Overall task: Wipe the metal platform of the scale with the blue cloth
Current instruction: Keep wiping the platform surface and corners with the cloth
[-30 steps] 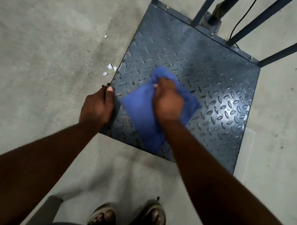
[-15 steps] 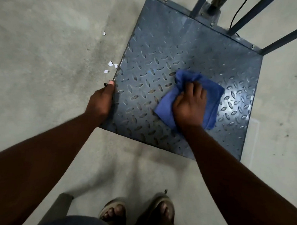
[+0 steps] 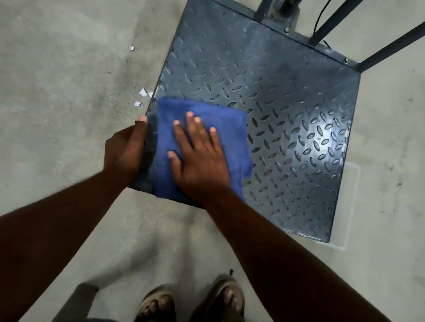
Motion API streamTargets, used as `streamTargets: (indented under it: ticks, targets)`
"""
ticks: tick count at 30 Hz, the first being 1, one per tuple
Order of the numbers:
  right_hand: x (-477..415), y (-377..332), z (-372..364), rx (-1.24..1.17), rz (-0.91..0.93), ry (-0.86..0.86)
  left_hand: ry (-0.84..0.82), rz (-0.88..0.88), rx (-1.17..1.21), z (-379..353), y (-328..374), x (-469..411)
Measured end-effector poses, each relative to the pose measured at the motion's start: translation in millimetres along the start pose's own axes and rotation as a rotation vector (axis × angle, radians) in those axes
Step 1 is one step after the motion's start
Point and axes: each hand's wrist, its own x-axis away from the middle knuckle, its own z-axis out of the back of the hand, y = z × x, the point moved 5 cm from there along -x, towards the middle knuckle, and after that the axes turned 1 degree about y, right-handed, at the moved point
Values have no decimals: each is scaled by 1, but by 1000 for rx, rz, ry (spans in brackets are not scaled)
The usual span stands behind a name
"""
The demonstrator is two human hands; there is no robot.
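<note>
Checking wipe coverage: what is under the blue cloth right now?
The blue cloth lies on the platform's near-left corner, pressed flat by the right hand. The plate beneath it is covered, so its state cannot be seen.

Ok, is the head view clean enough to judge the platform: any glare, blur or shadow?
Head view: a bright glare patch sits on the platform towards its right side; the blue cloth and right hand look slightly soft; the left hand at the left edge is soft too; the wide lens bends the frame bars; soft shadow lies on the floor by the arms.
</note>
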Motion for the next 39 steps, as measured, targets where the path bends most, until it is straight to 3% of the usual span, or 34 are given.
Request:
streamTargets:
  ticks: [5,8,9,12,14,16,18,21,23,27,31,33,35,36,39]
  targets:
    - [41,156,27,156,-594,145,99,-267,-189,2,4,3]
    - [54,155,32,86,-834,160,144,-277,-374,1,10,6]
    - [55,131,28,102,-781,149,152,-270,-403,0,12,8]
    - [62,37,6,78,-352,-13,160,-312,-460,-1,17,15]
    - [66,12,5,36,-198,-44,183,-470,-505,-4,20,22]
    - [61,29,11,-22,-191,-21,149,-710,-571,-10,23,26]
    - [67,75,19,22,-403,39,98,-874,-605,-16,24,24]
    - [112,173,42,52,-912,139,57,-838,-552,-18,23,15]
    - [150,216,55,-11,-1127,130,65,-789,-505,-17,23,17]
    - [171,245,61,-77,-1338,145,69,-724,-508,-15,26,24]
    - [112,281,79,-191,-1401,178,86,-749,-533,-15,28,28]
    - [51,286,82,-139,-1345,179,75,-707,-546,-16,24,28]
    - [-18,237,66,-48,-1054,106,65,-613,-570,-16,22,25]
    - [-44,194,52,0,-773,79,57,-568,-586,-17,21,25]
    - [-60,42,11,52,301,-130,62,-507,-622,-15,19,22]
